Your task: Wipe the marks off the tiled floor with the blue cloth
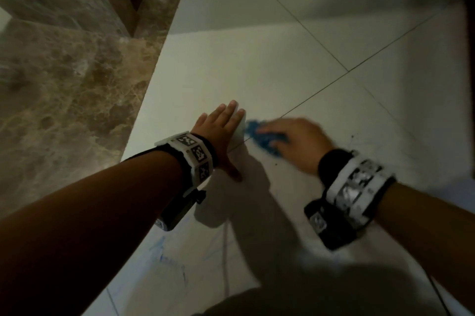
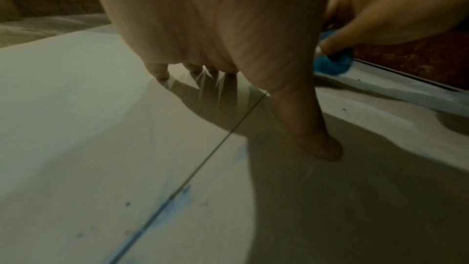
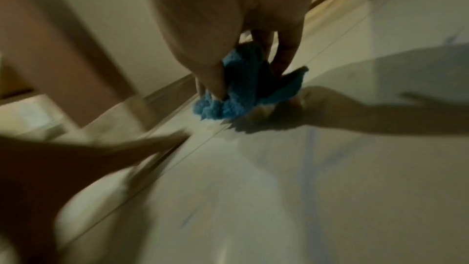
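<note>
Right now, near to far:
near marks: faint blue scribbles (image 1: 174, 261) on the tiled floor (image 1: 282, 63) close to the person, under the left forearm; more blue smear (image 2: 175, 202) along a grout line (image 2: 215, 146) in the left wrist view. Not yet wiped, judging by the colour left.
risk: cloth may skip these near marks since wiping is happening farther out; left arm shadow hides them. Bunched cloth gives a small contact patch, so streaks could stay. Dark specks (image 1: 352, 137) beside the right hand could get dragged and smeared.
left hand (image 1: 221, 133): spread flat, fingers straight, palm pressed on the floor, thumb out to the side. Holds nothing; looks like a brace.
right hand (image 1: 295, 143): fingers curled round the blue cloth (image 1: 262, 135), thumb and fingertips pinching it into a wad against the floor. Blurred, likely mid-stroke.
cloth location: on the floor under the right hand, just beside the left fingertips, near the grout line.
far: brown marble strip (image 1: 64, 89) along the left edge.
</note>
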A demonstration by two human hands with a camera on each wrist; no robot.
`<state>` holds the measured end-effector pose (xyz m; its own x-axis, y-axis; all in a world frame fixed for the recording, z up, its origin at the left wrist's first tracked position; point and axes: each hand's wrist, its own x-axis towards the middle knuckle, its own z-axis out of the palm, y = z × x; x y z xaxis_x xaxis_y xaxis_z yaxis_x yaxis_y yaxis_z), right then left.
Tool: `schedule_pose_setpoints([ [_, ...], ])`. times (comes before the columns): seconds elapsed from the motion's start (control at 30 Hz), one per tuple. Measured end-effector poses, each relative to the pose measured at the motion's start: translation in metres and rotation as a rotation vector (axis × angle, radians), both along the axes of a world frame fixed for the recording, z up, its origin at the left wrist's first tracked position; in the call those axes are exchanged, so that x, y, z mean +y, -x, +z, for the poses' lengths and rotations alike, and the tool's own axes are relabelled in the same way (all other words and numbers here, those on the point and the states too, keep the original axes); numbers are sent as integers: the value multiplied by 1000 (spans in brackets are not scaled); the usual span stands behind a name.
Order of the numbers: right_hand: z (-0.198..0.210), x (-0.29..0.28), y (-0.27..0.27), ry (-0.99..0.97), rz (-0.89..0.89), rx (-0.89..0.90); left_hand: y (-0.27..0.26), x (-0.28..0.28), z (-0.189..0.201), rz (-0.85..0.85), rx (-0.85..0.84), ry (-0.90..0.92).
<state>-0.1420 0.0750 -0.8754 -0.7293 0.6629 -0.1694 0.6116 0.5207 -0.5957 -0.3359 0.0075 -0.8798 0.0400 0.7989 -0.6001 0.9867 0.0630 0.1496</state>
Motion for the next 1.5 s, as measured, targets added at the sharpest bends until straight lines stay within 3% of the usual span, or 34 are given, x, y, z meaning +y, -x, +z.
schedule_pose_setpoints([
  [0.1,2,56,-24,-57,-317,123,-1,0,1,-2,3,-6],
  [0.17,-1,71,-40,-65,-371,-7,-1,0,2,-6,15,-3],
  [0.23,-2,64,-39,-96,-315,-119,-2,2,2,-5,23,1],
  [0.37,-4,5,-10,-105,-31,-42,-3,4,4,4,38,28],
  [0.47,-9,-6,-3,-148,166,-129,-5,7,5,-4,69,47],
  [0.53,-5,15,-5,-49,82,-56,-5,7,5,-2,58,40],
  [0.6,-1,39,-17,34,-117,48,-4,5,5,-1,52,37],
  [0.7,-3,40,-28,-60,-287,-58,-4,5,4,2,54,38],
  [0.83,-6,-23,-7,-74,49,-85,-5,6,3,6,63,43],
  [0.9,-6,-28,-3,-70,189,-120,-5,6,3,8,66,38],
  [0.93,-6,-19,-5,-64,166,-102,-5,5,3,6,62,36],
  [1.03,-9,21,-16,-10,-153,13,-5,4,4,3,55,29],
  [1.1,-10,25,-15,-51,-235,-54,-4,5,5,5,57,35],
  [1.2,-6,-10,0,-116,-15,-201,-5,5,4,6,67,49],
  [1.27,-2,-29,3,-116,172,-203,-5,5,3,7,73,48],
  [1.33,0,-16,-2,-104,236,-156,-5,5,3,10,67,42],
  [1.43,-2,37,-17,-35,-70,-26,-5,4,5,6,56,37],
  [1.5,0,60,-31,-4,-265,-53,-4,4,5,6,52,35],
])
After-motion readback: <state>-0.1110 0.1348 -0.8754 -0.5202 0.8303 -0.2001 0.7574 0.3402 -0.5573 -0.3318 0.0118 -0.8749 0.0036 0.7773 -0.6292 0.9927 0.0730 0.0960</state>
